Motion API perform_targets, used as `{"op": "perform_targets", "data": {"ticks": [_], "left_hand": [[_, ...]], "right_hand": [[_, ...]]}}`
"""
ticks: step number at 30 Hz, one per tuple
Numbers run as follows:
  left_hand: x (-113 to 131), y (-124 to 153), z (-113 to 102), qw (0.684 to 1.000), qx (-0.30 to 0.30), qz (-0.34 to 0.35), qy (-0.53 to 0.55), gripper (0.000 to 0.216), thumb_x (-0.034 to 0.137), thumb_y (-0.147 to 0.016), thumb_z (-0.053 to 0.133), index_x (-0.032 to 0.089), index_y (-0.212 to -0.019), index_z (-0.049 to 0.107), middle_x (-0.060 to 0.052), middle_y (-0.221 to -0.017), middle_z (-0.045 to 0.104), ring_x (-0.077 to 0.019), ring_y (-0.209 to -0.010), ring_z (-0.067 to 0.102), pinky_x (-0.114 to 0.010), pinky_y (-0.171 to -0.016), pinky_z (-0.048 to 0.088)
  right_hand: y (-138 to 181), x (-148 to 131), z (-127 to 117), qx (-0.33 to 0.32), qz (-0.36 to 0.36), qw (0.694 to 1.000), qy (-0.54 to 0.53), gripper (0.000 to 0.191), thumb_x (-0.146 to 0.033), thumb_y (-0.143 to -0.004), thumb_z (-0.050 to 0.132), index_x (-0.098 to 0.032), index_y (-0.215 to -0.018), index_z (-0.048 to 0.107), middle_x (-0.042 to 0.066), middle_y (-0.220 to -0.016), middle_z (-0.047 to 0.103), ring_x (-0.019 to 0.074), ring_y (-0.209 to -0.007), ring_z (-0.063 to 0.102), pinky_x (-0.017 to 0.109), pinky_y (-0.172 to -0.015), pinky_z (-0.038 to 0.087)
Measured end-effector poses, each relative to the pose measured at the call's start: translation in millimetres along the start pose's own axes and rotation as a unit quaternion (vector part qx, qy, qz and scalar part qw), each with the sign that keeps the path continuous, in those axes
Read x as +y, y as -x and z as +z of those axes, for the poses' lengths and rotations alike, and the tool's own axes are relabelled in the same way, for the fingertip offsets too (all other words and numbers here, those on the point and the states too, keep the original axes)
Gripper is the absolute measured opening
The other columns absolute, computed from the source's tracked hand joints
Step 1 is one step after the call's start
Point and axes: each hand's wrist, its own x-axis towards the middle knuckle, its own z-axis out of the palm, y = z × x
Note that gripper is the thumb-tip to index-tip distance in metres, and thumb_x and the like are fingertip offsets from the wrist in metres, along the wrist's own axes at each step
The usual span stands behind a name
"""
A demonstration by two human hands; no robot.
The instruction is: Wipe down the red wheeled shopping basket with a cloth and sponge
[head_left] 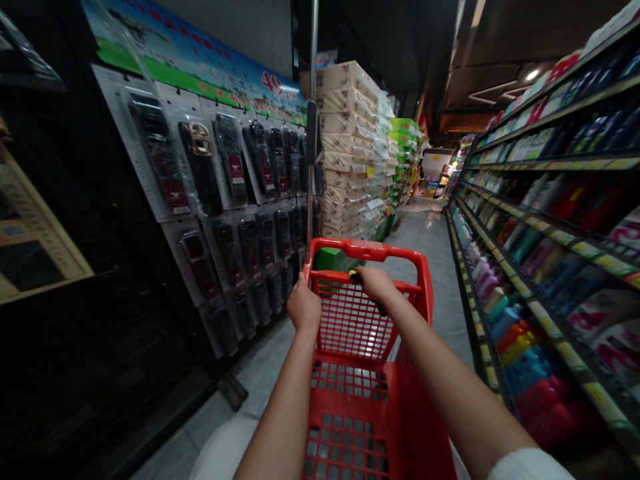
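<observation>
A red plastic shopping cart [353, 377] with grid-pattern walls and floor stands directly before me, its basket bare where I can see in. At its upper left corner, my left hand [304, 307] is closed where a thin metal pole [314, 60] with a dark sleeve comes down. The pole's lower end is hidden at the hand. My right hand [379, 287] is closed over the cart's inner crossbar, below the red handle [367, 250]. It grips a short black handle [355, 276] with a yellowish end; the rest is hidden under the hand.
Packaged belts [230, 160] hang on a rack at left, its foot [233, 390] reaching onto the floor. Stacked wrapped cartons [347, 133] and green boxes [404, 143] stand ahead. Shelves of bottles [550, 240] line the right. A grey tiled aisle [425, 233] runs forward between them.
</observation>
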Motion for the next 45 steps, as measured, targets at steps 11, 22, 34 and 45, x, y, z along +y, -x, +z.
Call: {"op": "perform_targets", "data": {"ticks": [11,22,34,45], "left_hand": [[-3.7,3.7,2.6,0.998,0.022,0.05,-0.017,0.052,0.012,-0.093,0.036,0.008,-0.144,0.045,-0.019,-0.13,0.063,-0.0258,-0.11,0.066,-0.033,-0.088,0.052],[2.0,4.9,2.7,0.997,0.034,0.064,-0.031,0.053,0.011,-0.091,0.036,0.005,-0.143,0.044,-0.019,-0.129,0.063,-0.0288,-0.107,0.067,-0.036,-0.084,0.054],[5.6,5.6,8.3,0.996,0.031,0.076,-0.038,0.053,0.015,-0.093,0.036,0.004,-0.143,0.045,-0.018,-0.132,0.061,-0.0277,-0.106,0.067,-0.035,-0.083,0.054],[11.5,11.9,13.8,0.995,0.018,0.089,-0.048,0.054,0.013,-0.091,0.037,0.005,-0.144,0.043,-0.018,-0.132,0.061,-0.0258,-0.104,0.067,-0.032,-0.081,0.054]], "right_hand": [[-0.7,-74.9,14.5,0.075,-0.101,0.992,0.013,0.047,-0.016,-0.096,0.036,-0.025,-0.141,0.043,0.011,-0.141,0.055,0.0236,-0.124,0.055,0.044,-0.103,0.042],[21.8,73.1,14.2,0.191,-0.037,0.969,-0.155,0.061,-0.003,-0.07,0.051,-0.024,-0.127,0.061,0.009,-0.135,0.051,0.022,-0.124,0.051,0.039,-0.107,0.039],[-17.5,142.4,-17.7,0.213,0.112,0.97,0.022,0.038,-0.024,-0.087,0.053,-0.026,-0.123,0.063,0.008,-0.116,0.066,0.0228,-0.103,0.059,0.031,-0.086,0.044],[-66.8,77.0,-43.7,0.108,0.121,0.986,0.049,0.039,-0.047,-0.094,0.043,-0.032,-0.124,0.064,0.005,-0.114,0.071,0.0211,-0.099,0.066,0.028,-0.079,0.047]]}}
